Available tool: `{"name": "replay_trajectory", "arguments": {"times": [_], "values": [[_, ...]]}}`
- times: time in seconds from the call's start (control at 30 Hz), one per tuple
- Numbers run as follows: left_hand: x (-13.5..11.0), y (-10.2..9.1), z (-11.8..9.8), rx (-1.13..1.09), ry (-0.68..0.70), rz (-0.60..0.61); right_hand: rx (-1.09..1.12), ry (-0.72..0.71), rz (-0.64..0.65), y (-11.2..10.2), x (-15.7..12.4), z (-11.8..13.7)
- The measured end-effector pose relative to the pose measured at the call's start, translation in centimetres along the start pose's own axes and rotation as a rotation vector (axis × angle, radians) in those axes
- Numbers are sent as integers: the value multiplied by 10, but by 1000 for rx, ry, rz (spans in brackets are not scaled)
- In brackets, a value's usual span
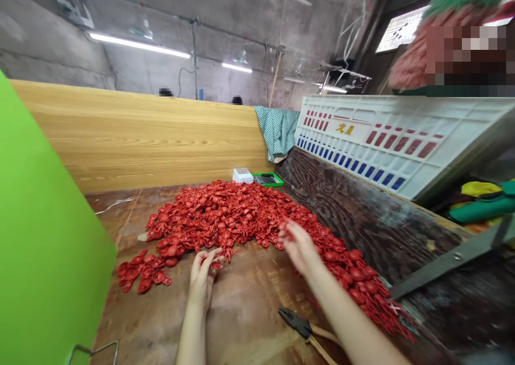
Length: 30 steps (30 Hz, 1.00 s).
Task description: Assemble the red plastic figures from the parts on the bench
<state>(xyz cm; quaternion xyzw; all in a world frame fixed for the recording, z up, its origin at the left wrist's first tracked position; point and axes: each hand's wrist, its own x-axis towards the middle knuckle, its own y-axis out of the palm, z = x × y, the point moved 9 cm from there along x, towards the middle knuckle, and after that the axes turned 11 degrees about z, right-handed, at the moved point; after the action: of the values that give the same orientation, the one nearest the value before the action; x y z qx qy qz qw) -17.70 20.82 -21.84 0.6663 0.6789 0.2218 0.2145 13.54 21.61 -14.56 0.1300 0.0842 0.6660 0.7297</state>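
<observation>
A wide heap of small red plastic pieces (225, 209), some round and cup-like, some with thin legs, is spread over the wooden tabletop (241, 311). At the heap's near edge, my left hand (202, 274) has its thumb and fingers curled round a small red piece (216, 265), partly hidden by the fingers. My right hand (298, 245) is at the right part of the heap, its fingertips against the red pieces. Motion smears those fingers, so I cannot make out whether they grip anything. Black-jawed pliers (300, 323) with tan handles lie below my right forearm.
A bright green panel (44, 236) stands on the left, and a wood-grain board (140, 140) closes the back. Behind the heap sit a white block (243, 176) and a green tray (277, 180). At right, a white crate (362, 145) stands above a dark, grained board (322, 193).
</observation>
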Motion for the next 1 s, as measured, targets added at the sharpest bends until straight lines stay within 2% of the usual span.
{"name": "replay_trajectory", "arguments": {"times": [0.07, 0.13, 0.17, 0.23, 0.33, 0.47, 0.6, 0.73, 0.87, 1.0], "values": [[4, -10, 2, 10, 8, -60, 177, 37, 77, 61, -26, -49], [5, -19, 4, 27, 6, -110, 311, 98, 119, 108, -47, -94], [4, -22, 4, 29, 2, -125, 362, 128, 135, 122, -54, -112], [0, -25, 2, 5, -1, -130, 431, 173, 162, 135, -57, -133], [-7, -19, -4, -105, -16, -91, 453, 201, 222, 124, -35, -137], [-14, -4, -4, -249, -122, -32, 417, 192, 313, 103, 18, -121], [-15, 2, 5, -310, -224, -64, 434, 175, 310, 82, 54, -113], [-14, -1, 16, -164, -210, -148, 531, 194, 311, 66, 62, -110], [-13, 6, 27, 20, -224, -107, 690, 207, 405, 69, 65, -98], [-5, 13, 17, 199, -135, -166, 709, 234, 438, 78, 65, -96]]}}
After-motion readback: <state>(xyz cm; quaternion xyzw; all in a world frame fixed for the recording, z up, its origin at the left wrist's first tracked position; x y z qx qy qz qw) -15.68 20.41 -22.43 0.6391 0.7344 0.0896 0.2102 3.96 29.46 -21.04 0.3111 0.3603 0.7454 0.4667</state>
